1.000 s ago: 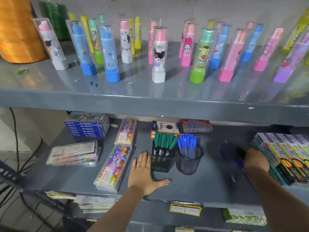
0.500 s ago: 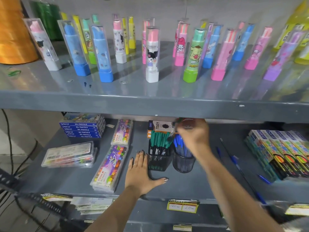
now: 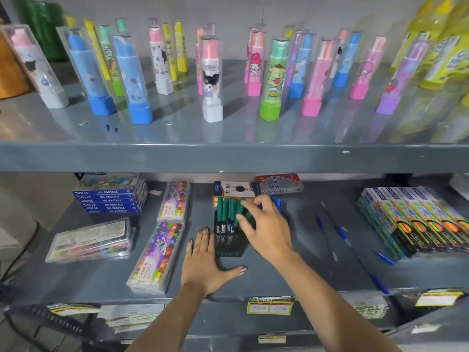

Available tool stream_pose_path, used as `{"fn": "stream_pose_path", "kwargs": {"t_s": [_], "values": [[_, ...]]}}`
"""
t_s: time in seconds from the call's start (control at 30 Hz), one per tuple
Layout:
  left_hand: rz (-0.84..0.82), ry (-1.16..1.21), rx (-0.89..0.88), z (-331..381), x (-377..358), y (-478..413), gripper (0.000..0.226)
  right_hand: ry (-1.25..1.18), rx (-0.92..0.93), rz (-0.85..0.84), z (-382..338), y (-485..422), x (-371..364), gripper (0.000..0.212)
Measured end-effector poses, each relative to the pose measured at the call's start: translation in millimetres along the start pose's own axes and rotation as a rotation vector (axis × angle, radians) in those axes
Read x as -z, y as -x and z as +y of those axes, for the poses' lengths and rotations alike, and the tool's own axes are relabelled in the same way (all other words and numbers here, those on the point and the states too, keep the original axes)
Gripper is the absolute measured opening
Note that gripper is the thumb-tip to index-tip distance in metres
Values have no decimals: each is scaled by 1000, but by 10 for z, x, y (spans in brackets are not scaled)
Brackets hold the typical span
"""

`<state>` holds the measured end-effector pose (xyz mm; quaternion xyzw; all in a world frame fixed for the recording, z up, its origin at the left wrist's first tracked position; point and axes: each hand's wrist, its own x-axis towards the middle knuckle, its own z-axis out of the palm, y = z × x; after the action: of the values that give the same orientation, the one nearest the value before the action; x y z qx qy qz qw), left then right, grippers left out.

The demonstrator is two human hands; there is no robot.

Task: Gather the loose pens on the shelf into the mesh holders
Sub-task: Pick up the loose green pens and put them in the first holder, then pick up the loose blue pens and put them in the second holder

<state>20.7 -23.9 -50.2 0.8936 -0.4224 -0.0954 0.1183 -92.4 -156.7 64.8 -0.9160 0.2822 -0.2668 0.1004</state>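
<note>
A square black mesh holder (image 3: 229, 246) full of green pens (image 3: 227, 212) stands mid-shelf on the lower shelf (image 3: 291, 273). A round holder to its right is mostly hidden by my right hand (image 3: 266, 229); only its blue pen caps (image 3: 276, 201) show. That hand hovers over both holders with fingers spread, its fingertips at the green pen tops and nothing visibly held. My left hand (image 3: 205, 260) lies flat on the shelf, touching the square holder's left side. Loose blue pens (image 3: 327, 235) lie to the right, one long one (image 3: 355, 252) running toward the front edge and another (image 3: 385, 259) by the boxes.
Oil pastel packs (image 3: 157, 252) and a clear case (image 3: 91, 241) lie left of the holders. Pen boxes (image 3: 256, 190) sit behind them and stacked colourful boxes (image 3: 416, 222) at the right. The upper shelf (image 3: 228, 156) overhangs, carrying upright cartoon eraser tubes (image 3: 212, 80).
My right hand came from the right end of the shelf to above the holders, then lowered onto the green pen tops. My left hand stayed flat on the shelf.
</note>
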Motion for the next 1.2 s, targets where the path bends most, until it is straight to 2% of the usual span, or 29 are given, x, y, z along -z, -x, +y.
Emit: {"fn": "stream_pose_path", "kwargs": {"t_s": [0.07, 0.13, 0.27, 0.37, 0.5, 0.6, 0.7, 0.77, 0.8, 0.9, 0.97, 1.07, 1.2], "values": [[-4, -9, 1, 8, 17, 2, 142, -90, -132, 73, 203, -42, 66, 34], [-10, -13, -2, 18, 36, 10, 142, -51, -321, 111, 585, -103, 78, 29], [-13, -15, -4, 19, 52, 13, 143, 252, -627, -112, 1356, -22, 32, 29], [-12, -17, -7, 22, 56, 9, 142, 347, -698, -249, 1574, 122, -40, 32], [-8, -16, -8, 20, 51, 17, 141, 223, -706, -234, 1550, 125, -15, 27], [-8, -14, -9, 24, 53, 19, 142, -126, -754, -67, 1388, 48, 141, 37], [-9, -5, -3, 17, 45, 17, 143, -469, -696, 287, 1074, -1, 377, 47], [-14, -9, 2, 18, 46, 16, 143, -661, -560, 507, 804, 14, 526, 48], [-15, -12, 4, 19, 45, 13, 143, -718, -475, 559, 676, 28, 563, 46], [-5, -14, -1, 21, 49, 14, 142, -637, -303, 467, 456, 44, 438, 41], [-9, -20, -3, 22, 58, 20, 142, -448, -276, 343, 419, 45, 292, 36], [-12, -22, -4, 31, 76, 21, 142, -175, -204, 186, 457, 114, 156, 41], [-7, -18, -4, 27, 71, 17, 143, 20, -61, 147, 529, 195, 60, 38]]}}
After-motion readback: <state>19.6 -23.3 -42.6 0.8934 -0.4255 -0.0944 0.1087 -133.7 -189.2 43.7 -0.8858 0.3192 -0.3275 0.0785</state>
